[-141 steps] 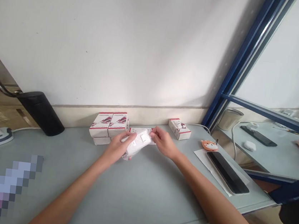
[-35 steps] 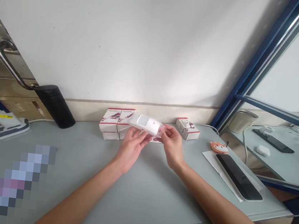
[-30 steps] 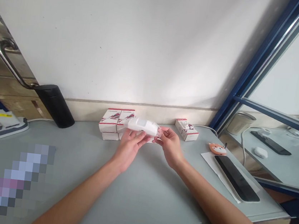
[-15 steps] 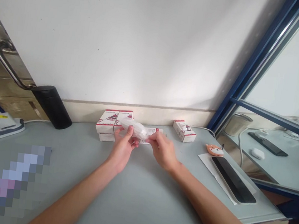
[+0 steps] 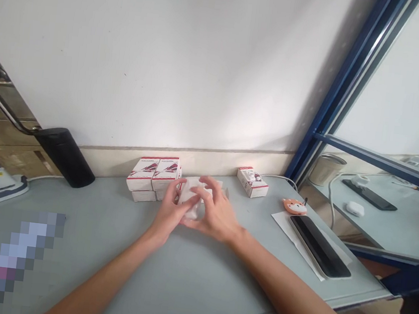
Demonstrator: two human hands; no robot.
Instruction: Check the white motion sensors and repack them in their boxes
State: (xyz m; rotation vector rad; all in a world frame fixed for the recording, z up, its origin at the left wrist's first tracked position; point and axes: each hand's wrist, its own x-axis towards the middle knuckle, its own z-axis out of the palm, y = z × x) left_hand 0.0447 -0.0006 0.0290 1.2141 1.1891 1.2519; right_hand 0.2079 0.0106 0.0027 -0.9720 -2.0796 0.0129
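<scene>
Clasped in the left hand (image 5: 170,209), fingers curled round its left end: a small white plastic-wrapped packet (image 5: 190,198), raised just above the counter (image 5: 188,280). Caught between both hands, just in front of the stacked red-and-white boxes (image 5: 152,173). Arched over the packet's right side, the right hand (image 5: 215,214), open, fingers spread, thumb near the lower edge, somewhat blurred. Well off to the right, a dark phone (image 5: 320,246).
</scene>
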